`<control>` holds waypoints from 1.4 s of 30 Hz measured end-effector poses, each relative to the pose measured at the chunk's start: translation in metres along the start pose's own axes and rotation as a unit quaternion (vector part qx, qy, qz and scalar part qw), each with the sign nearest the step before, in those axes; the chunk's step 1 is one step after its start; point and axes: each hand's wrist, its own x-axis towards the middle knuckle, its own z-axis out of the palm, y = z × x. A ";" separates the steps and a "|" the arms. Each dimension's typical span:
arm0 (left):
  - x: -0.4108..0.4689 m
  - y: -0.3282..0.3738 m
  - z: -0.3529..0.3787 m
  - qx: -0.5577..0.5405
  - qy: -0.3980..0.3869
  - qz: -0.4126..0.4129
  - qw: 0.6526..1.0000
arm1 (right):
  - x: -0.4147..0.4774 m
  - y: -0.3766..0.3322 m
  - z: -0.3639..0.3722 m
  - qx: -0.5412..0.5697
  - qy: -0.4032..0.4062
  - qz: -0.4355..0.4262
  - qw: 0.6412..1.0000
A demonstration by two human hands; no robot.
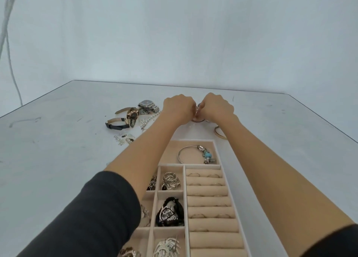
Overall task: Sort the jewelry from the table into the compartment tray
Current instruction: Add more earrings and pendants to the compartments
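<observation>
Both hands, left hand [179, 107] and right hand [218, 107], are closed together on a small jewelry piece [198, 114] beyond the compartment tray [218, 150]'s far edge. Picking-up is judged underway; lifting it clear into a free compartment is called for.

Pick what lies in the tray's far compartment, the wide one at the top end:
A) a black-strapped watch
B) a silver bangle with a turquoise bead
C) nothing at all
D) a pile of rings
B: the far compartment of the tray holds a silver bangle with a turquoise bead among its charms, while the watches lie out on the table, left of the hands.
</observation>
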 end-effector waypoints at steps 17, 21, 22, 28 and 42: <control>0.005 -0.004 -0.002 -0.045 -0.030 -0.016 0.998 | 0.003 0.000 -0.008 -0.044 -0.110 -0.060 0.991; 0.005 -0.007 -0.001 -0.082 -0.021 -0.029 0.996 | 0.005 0.001 -0.007 -0.029 -0.125 -0.049 0.990; 0.004 -0.009 -0.002 -0.095 -0.021 -0.033 0.995 | 0.005 0.002 -0.007 -0.018 -0.122 -0.048 0.991; -0.003 -0.020 -0.009 -0.200 -0.010 -0.057 0.978 | 0.000 0.009 -0.001 0.075 -0.031 -0.054 0.995; -0.119 -0.070 -0.045 -0.397 0.190 -0.056 0.896 | -0.083 0.015 -0.027 0.378 0.080 -0.099 0.917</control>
